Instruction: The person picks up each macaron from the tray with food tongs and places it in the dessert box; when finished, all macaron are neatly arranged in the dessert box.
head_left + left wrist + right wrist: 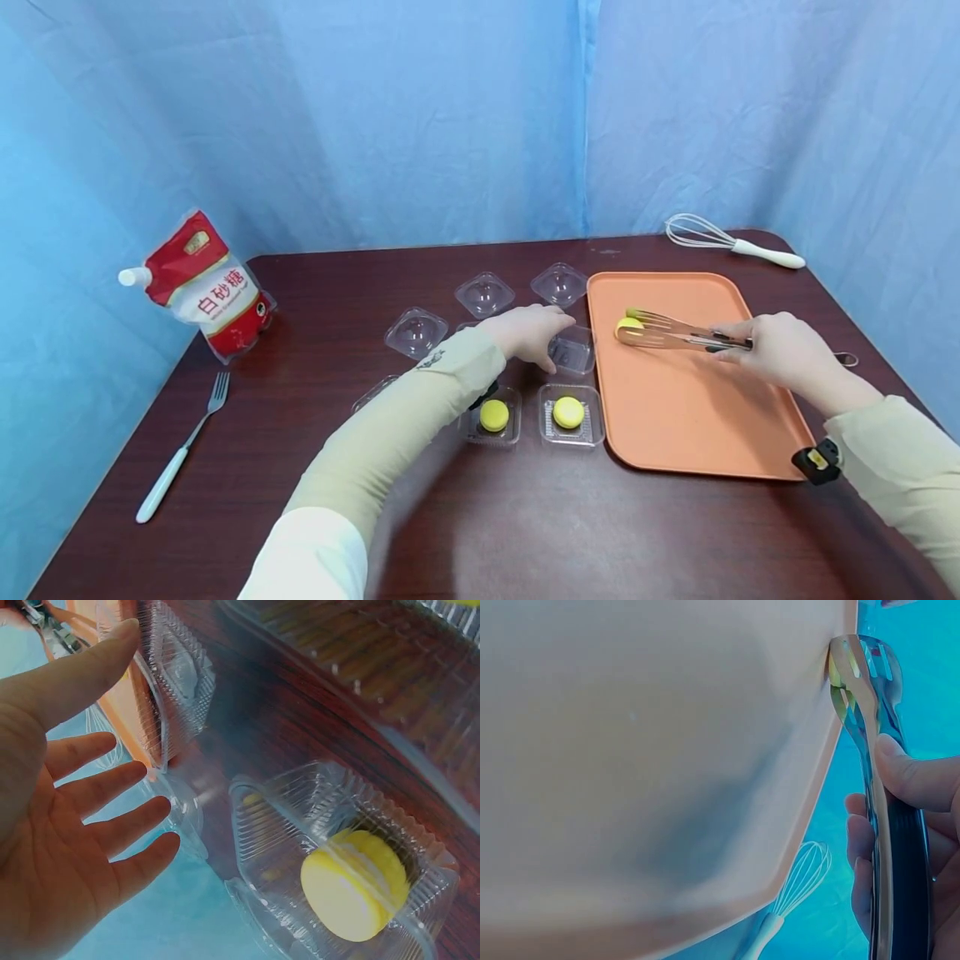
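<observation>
My right hand [787,354] grips metal food tongs [675,335] with dark handles over the orange tray [690,417]. Between the tong heads is a yellow macaron [626,325]; whether it touches the tray I cannot tell. My left hand [534,333] is spread loosely beside a clear plastic box [576,352] at the tray's left edge, holding nothing; contact with the box is unclear. Nearer me, two clear boxes hold yellow macarons [494,415] [568,412]. In the left wrist view a macaron [352,885] stands on edge-like tilt within a ribbed box [262,840].
Clear domed lids [416,332] [485,295] [559,285] lie behind the boxes. A white whisk [731,242] is at the back right. On the left are a red sugar pouch [210,287] with a white cap and a fork [183,450]. My left forearm hides part of the boxes.
</observation>
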